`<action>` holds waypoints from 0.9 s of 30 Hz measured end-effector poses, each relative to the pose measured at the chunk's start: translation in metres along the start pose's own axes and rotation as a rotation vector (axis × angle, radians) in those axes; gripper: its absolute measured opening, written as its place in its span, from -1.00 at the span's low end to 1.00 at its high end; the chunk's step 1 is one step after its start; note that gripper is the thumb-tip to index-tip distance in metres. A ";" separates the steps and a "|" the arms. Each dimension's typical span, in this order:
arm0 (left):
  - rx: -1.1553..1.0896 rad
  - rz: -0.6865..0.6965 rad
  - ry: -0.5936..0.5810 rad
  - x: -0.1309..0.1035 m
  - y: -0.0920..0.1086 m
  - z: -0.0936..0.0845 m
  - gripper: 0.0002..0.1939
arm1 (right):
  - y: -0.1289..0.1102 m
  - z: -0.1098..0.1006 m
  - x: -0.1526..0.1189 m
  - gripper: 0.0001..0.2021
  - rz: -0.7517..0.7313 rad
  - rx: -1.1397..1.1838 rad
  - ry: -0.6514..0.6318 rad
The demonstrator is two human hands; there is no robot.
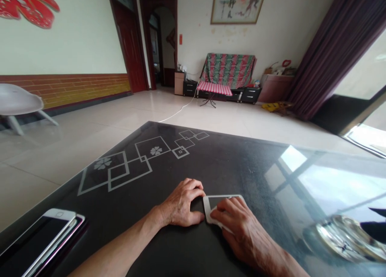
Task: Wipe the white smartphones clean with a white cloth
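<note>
A white-framed phone or small tablet (207,209) lies flat on the dark glossy table (232,160). My left hand (184,202) rests on the table at its left edge, with curled fingertips and thumb holding that edge. Over the device's screen is my right hand (239,224), its bent fingers pressed on something thin and white (217,218), perhaps a cloth or wipe. The right hand hides much of the screen and most of the white piece.
Stacked devices, a white one (39,232) on top, lie at the table's left. A shiny glass or metal object (343,236) stands at the right. Beyond the table are a white chair (19,100) and a small stand with a striped cover (214,88).
</note>
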State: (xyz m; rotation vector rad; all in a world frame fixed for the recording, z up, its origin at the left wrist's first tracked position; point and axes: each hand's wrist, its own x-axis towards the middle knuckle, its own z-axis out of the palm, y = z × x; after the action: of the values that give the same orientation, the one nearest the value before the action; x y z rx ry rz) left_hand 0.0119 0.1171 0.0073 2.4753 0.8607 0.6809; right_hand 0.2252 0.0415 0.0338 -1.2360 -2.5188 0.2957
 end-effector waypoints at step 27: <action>0.082 0.013 -0.015 0.004 0.008 0.005 -0.41 | 0.011 0.002 -0.009 -0.71 0.017 0.069 0.082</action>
State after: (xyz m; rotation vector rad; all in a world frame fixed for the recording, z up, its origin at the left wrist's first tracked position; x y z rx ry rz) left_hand 0.0210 0.1124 0.0088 2.5572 0.8850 0.6427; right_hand 0.2379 0.0409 0.0263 -1.2182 -2.4098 0.3266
